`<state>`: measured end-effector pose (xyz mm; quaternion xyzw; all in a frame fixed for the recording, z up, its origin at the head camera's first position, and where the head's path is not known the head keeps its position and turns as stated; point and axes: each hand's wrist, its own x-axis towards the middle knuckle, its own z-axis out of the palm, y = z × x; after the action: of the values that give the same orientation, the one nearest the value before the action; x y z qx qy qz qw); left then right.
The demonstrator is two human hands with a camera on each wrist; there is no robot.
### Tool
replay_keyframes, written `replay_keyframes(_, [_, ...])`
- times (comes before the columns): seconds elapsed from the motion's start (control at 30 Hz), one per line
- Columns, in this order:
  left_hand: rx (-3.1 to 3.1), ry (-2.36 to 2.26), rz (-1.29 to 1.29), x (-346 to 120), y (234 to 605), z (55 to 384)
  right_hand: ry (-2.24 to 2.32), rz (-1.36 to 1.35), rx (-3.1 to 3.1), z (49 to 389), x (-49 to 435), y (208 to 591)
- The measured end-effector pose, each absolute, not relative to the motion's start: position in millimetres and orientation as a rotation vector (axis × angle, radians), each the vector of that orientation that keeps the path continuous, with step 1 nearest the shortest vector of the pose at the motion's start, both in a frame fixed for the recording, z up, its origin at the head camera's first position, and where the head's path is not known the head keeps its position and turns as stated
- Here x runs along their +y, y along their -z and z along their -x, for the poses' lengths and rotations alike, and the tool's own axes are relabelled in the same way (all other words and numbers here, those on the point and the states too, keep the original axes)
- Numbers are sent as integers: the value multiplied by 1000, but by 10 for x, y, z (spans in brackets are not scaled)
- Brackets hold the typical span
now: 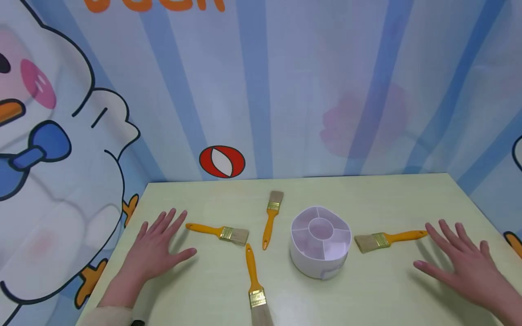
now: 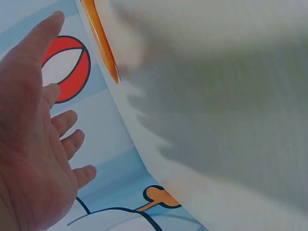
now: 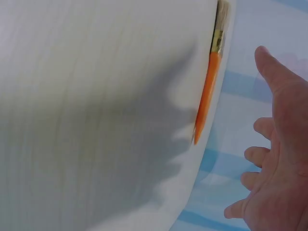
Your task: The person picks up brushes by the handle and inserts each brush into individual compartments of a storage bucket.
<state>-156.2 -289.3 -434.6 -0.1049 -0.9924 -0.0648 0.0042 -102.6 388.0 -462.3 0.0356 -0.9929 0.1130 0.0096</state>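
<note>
Evidently, from my remote seat, neither hand holds anything; the left hand [image 1: 157, 249] spreads its fingers wide above the table [image 1: 204, 280], fingertips near the handle end of the left flat paintbrush [image 1: 218, 231]; the right hand [image 1: 465, 267] is likewise spread, just beside the handle end of the right flat paintbrush [image 1: 389, 238]; the far flat paintbrush [image 1: 271, 218] and the near flat paintbrush [image 1: 256, 285] lie between the hands, to the left of the pale divided organizer [image 1: 311, 268], which stands upright; I judge each brush light, its handle stiff and perhaps slick, its bristles apt to splay if squeezed; I would pinch mid-handle or close to the metal ferrule and spare the bristle tips; the organizer I take for thin, rigid plastic, likely to slide if nudged, so I would steady it by its outer wall.
</note>
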Motion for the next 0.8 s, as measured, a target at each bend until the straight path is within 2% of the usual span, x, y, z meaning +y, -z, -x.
replay_keyframes(0.57, [-3108, 115, 511, -2634, 4259, 1841, -594, -394, -3088, 1163, 3352, 4345])
replay_keyframes(0.8, [-3144, 62, 573, -2578, 4289, 1920, -712, -513, -3007, 1174, 3201, 4372])
